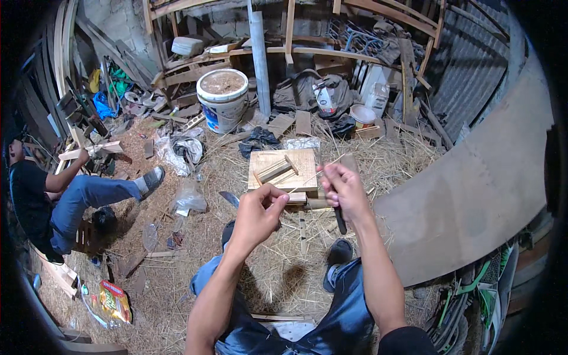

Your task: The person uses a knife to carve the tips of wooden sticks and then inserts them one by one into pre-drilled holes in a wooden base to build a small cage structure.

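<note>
My left hand (258, 214) pinches one end of a thin bamboo stick (303, 184), which slants up to the right toward my other hand. My right hand (346, 192) is closed round a knife; its dark handle (340, 220) sticks out below the fist, and the blade above is smeared by motion. Whether the blade touches the stick I cannot tell. Just beyond both hands lies a square wooden board (305, 161) raised off the ground. On it rests a small wooden frame (275, 171) with thin sticks beside it.
Straw and shavings cover the ground. A curved blade (229, 199) lies left of the board. Beyond stands a white bucket (222, 103) beside a grey pole (259, 65). A large brown sheet (461, 195) leans at right. At left another person (89, 192) sits handling wood.
</note>
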{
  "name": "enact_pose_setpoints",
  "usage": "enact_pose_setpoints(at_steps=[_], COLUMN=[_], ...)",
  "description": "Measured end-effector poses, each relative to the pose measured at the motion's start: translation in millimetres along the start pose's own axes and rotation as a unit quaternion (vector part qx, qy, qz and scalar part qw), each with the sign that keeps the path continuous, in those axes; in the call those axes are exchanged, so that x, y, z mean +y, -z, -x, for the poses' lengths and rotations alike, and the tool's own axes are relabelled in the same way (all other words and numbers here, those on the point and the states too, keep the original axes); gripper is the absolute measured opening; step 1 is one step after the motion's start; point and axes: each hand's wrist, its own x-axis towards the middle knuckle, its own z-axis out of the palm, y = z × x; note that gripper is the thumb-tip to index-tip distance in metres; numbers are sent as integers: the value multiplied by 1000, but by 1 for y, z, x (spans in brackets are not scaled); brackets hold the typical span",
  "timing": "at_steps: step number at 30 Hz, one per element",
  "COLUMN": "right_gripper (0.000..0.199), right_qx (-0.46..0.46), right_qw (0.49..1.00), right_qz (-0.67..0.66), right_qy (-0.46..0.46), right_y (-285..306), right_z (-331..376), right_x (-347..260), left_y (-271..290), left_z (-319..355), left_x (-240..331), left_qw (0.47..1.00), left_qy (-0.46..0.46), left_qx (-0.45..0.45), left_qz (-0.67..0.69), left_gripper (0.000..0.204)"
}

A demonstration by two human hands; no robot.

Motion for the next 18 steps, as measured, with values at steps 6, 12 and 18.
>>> enact_pose_setpoints(at_steps=[6,12,18], right_gripper=[26,23,24], right_qx=[-116,65,157], right_qw=[979,957,917], right_qz=[168,217,296], right_qy=[0,182,216], right_y=[-14,-11,-15], right_z=[4,4,5], right_x=[17,6,8], left_y=[-1,7,2], left_z=[-3,0,2], left_x=[-3,0,9], left_qw=[999,998,994], left_qy=[-24,-26,-102], left_qx=[28,41,36], left_qz=[-20,-34,-33], left_gripper=[15,16,14])
